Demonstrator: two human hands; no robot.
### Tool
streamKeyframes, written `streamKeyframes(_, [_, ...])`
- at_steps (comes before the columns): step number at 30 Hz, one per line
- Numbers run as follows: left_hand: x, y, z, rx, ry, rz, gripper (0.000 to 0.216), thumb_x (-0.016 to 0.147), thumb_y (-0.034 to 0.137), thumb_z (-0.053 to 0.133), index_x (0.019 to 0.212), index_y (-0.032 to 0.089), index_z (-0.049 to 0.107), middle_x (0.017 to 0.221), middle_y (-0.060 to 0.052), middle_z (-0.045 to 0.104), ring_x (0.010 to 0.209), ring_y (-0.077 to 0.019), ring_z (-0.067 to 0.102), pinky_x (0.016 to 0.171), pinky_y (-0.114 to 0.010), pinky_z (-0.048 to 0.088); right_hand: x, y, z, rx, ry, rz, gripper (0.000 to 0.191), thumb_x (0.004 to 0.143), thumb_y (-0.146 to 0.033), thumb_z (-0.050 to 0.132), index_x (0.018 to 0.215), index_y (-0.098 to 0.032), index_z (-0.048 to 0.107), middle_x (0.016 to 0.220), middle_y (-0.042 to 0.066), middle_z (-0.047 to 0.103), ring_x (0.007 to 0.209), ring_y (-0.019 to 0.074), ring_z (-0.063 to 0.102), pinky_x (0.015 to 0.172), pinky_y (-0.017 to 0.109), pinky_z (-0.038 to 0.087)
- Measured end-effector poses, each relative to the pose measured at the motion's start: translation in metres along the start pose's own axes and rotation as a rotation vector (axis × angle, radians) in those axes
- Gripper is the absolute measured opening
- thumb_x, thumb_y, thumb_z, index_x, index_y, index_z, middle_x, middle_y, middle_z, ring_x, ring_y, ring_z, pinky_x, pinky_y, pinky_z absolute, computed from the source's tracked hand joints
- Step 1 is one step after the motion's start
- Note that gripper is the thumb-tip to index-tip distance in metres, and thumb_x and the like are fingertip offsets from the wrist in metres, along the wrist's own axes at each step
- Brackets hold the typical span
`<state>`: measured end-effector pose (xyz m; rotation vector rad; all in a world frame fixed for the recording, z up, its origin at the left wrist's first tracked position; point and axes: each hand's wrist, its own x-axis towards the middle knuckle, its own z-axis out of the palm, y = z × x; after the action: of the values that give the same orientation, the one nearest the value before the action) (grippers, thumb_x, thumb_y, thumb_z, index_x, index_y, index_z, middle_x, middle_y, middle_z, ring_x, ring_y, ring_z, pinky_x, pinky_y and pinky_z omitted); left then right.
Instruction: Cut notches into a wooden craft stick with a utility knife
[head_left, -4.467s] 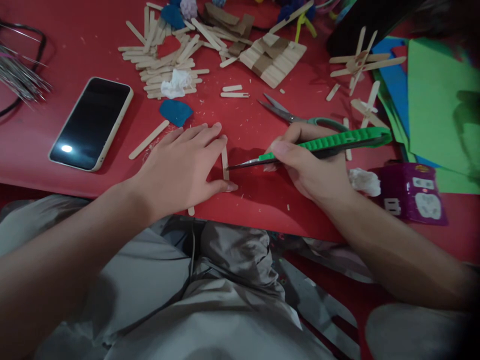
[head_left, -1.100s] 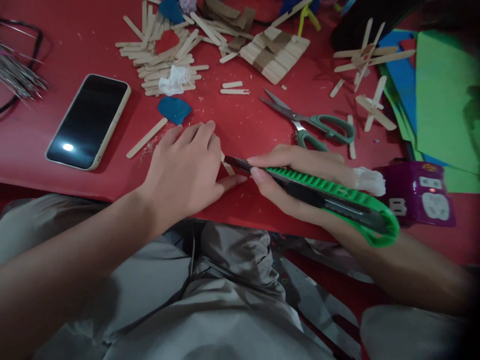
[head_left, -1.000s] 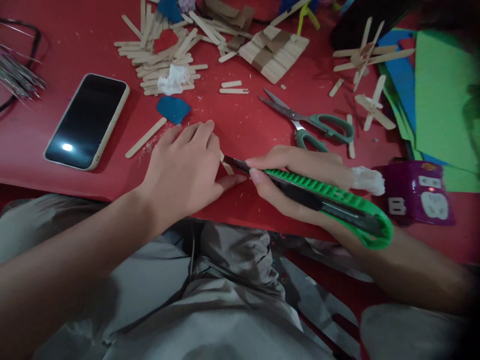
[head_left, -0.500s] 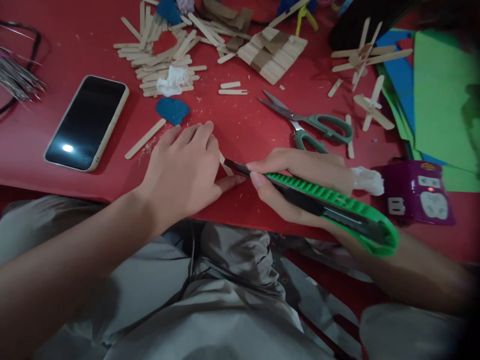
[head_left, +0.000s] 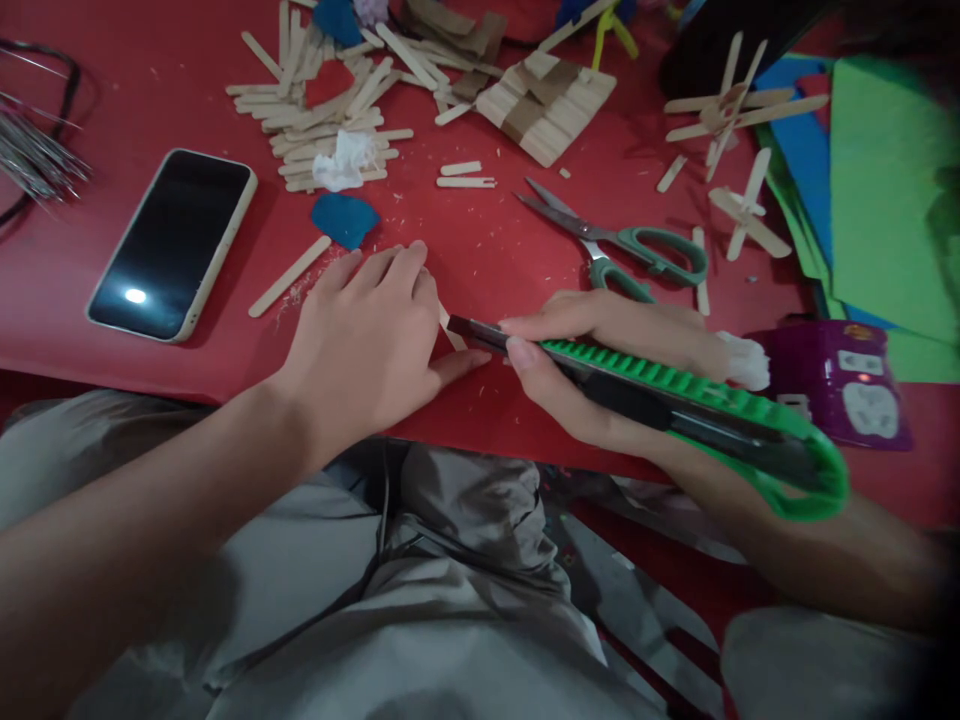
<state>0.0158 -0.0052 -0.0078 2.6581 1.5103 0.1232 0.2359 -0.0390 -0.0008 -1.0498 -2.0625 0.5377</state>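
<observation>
Left hand [head_left: 367, 335] lies flat, pressing a wooden stick [head_left: 452, 330] onto the red counter [head_left: 112, 100], while my right hand [head_left: 600, 365] grips the green utility knife [head_left: 675, 400], blade on that stick between both hands. Scissors [head_left: 615, 240] lie just beyond my right hand, a phone [head_left: 171, 243] beyond the left.

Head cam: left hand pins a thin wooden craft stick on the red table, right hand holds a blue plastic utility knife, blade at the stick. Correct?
Colour's wrong: the head view shows the plastic utility knife in the right hand is green, not blue. Otherwise yes: the left hand pins the thin wooden craft stick on the red table, blade at the stick.
</observation>
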Motion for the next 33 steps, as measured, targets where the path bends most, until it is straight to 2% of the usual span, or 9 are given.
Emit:
streamKeyframes(2, [0.000, -0.001, 0.001, 0.006, 0.013, 0.010, 0.062, 0.105, 0.058, 0.068, 0.140, 0.009, 0.079, 0.165, -0.025, 0.066, 0.147, -0.0477, 0.068, 0.125, -0.057, 0.051, 0.000, 0.001, 0.003, 0.027, 0.065, -0.017, 0.019, 0.099, -0.011, 0.072, 0.101, -0.029, 0.079, 0.093, 0.000, 0.088, 0.081, 0.0206, 0.086, 0.079, 0.031, 0.071])
streamKeyframes(7, [-0.001, -0.003, 0.004, -0.009, 0.045, 0.023, 0.059, 0.105, 0.057, 0.066, 0.139, 0.011, 0.079, 0.164, -0.024, 0.068, 0.146, -0.0462, 0.068, 0.124, -0.057, 0.052, 0.000, 0.005, 0.007, -0.017, 0.022, 0.020, 0.014, 0.102, -0.017, 0.073, 0.100, -0.029, 0.080, 0.097, 0.000, 0.089, 0.079, 0.0190, 0.085, 0.080, 0.031, 0.071])
streamKeyframes(13, [0.001, -0.001, -0.001, -0.037, -0.030, -0.009, 0.062, 0.103, 0.056, 0.072, 0.144, 0.010, 0.079, 0.171, -0.024, 0.061, 0.152, -0.0495, 0.064, 0.129, -0.060, 0.050, -0.003, 0.006, 0.003, -0.066, 0.003, -0.035, 0.018, 0.103, -0.017, 0.068, 0.102, -0.031, 0.078, 0.088, -0.001, 0.085, 0.071, 0.0205, 0.081, 0.076, 0.036, 0.072])
streamKeyframes(18, [0.001, 0.000, -0.001, -0.058, -0.002, -0.009, 0.058, 0.100, 0.055, 0.078, 0.139, 0.012, 0.081, 0.167, -0.025, 0.064, 0.150, -0.0518, 0.065, 0.128, -0.063, 0.051, 0.001, 0.002, -0.003, -0.082, -0.081, 0.028, 0.018, 0.103, -0.017, 0.068, 0.099, -0.032, 0.076, 0.090, 0.000, 0.086, 0.076, 0.0233, 0.083, 0.077, 0.037, 0.072])
streamKeyframes(23, [0.000, 0.000, -0.001, -0.013, 0.018, 0.015, 0.055, 0.102, 0.054, 0.075, 0.136, 0.012, 0.082, 0.162, -0.025, 0.069, 0.146, -0.0496, 0.068, 0.124, -0.062, 0.054, 0.005, 0.004, -0.004, -0.057, -0.118, 0.037, 0.018, 0.102, -0.016, 0.069, 0.094, -0.030, 0.076, 0.089, 0.001, 0.085, 0.075, 0.0223, 0.082, 0.076, 0.035, 0.070])
streamKeyframes(29, [0.001, 0.003, -0.003, 0.034, -0.035, -0.013, 0.064, 0.102, 0.055, 0.075, 0.138, 0.003, 0.079, 0.165, -0.029, 0.065, 0.149, -0.0508, 0.066, 0.125, -0.060, 0.053, 0.003, 0.006, -0.002, -0.081, -0.091, 0.001, 0.017, 0.101, -0.014, 0.071, 0.094, -0.028, 0.077, 0.088, 0.001, 0.084, 0.073, 0.0200, 0.080, 0.073, 0.031, 0.066])
streamKeyframes(33, [0.001, 0.003, -0.001, 0.045, -0.013, 0.001, 0.060, 0.104, 0.054, 0.073, 0.137, 0.004, 0.079, 0.166, -0.028, 0.065, 0.149, -0.0482, 0.067, 0.126, -0.058, 0.053, 0.000, 0.005, 0.001, -0.098, -0.053, -0.071, 0.014, 0.104, -0.014, 0.070, 0.097, -0.025, 0.077, 0.086, 0.002, 0.084, 0.070, 0.0176, 0.080, 0.071, 0.027, 0.063])
